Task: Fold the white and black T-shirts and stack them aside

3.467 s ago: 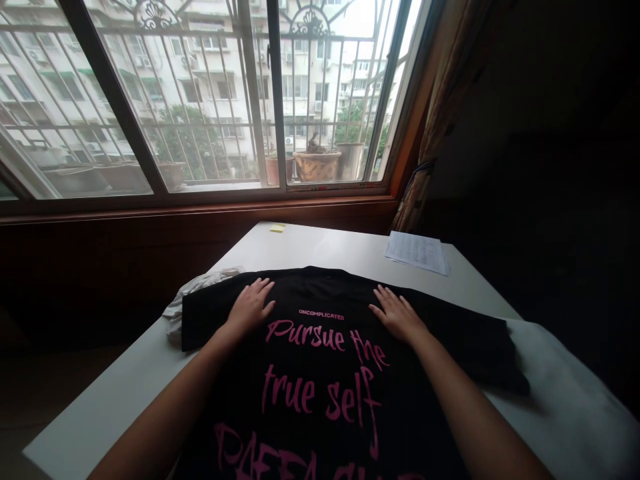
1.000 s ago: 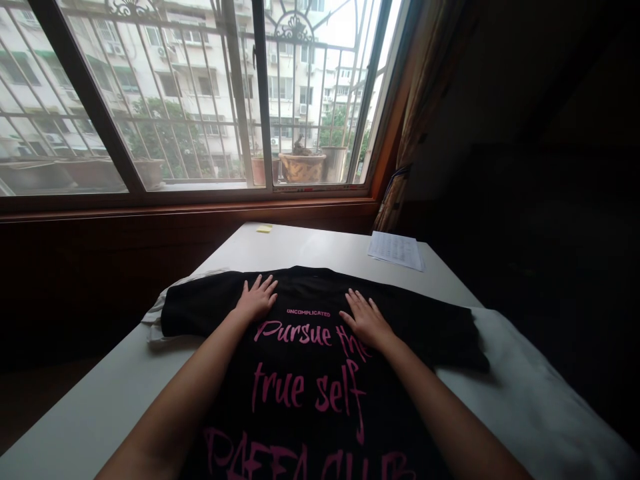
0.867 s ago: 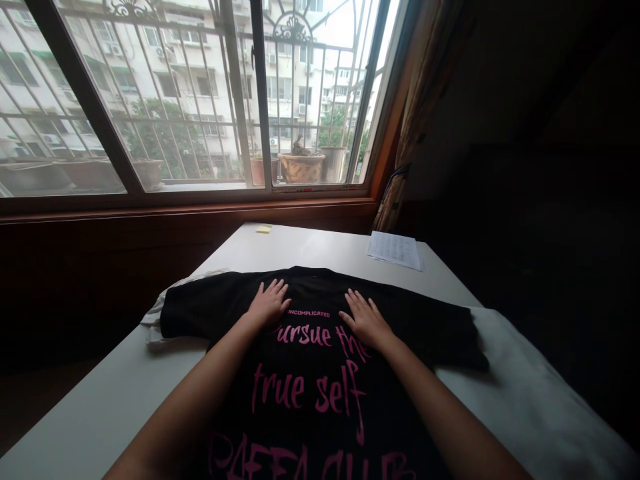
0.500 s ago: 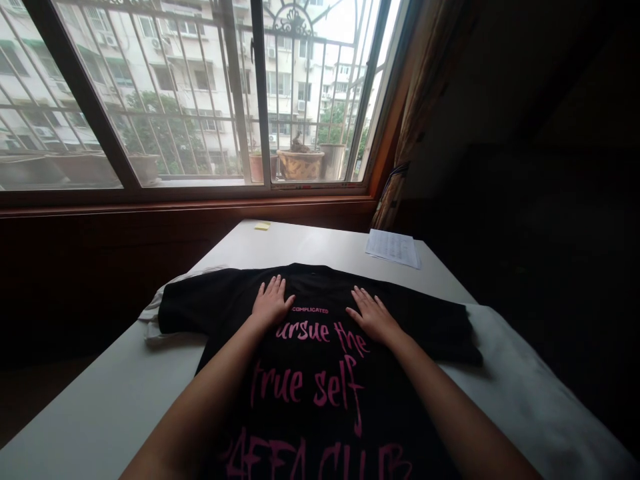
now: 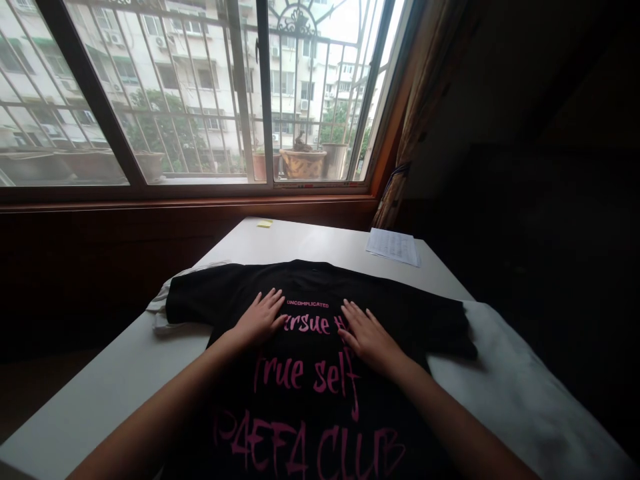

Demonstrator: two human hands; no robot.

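Observation:
A black T-shirt (image 5: 310, 280) with pink lettering lies spread over the white table (image 5: 320, 237), its sleeves stretched to both sides. My left hand (image 5: 260, 319) rests palm down on the shirt, left of the upper lettering, fingers apart. On the other side of the lettering, my right hand (image 5: 369, 333) lies flat on the fabric, partly covering a word, its fingers spread too. Neither hand grips anything. The shirt's lower part runs out of view between my forearms.
A yellow sticky note (image 5: 265, 224) and printed papers (image 5: 394, 247) lie at the table's far edge. Pale cloth (image 5: 163, 313) shows under the left sleeve, and grey-white fabric (image 5: 515, 373) covers the right side. Beyond are a barred window and a curtain (image 5: 397, 180).
Both hands have slid down the shirt toward me. The small top line of lettering is now fully uncovered, and my right hand covers more of the word beneath it.

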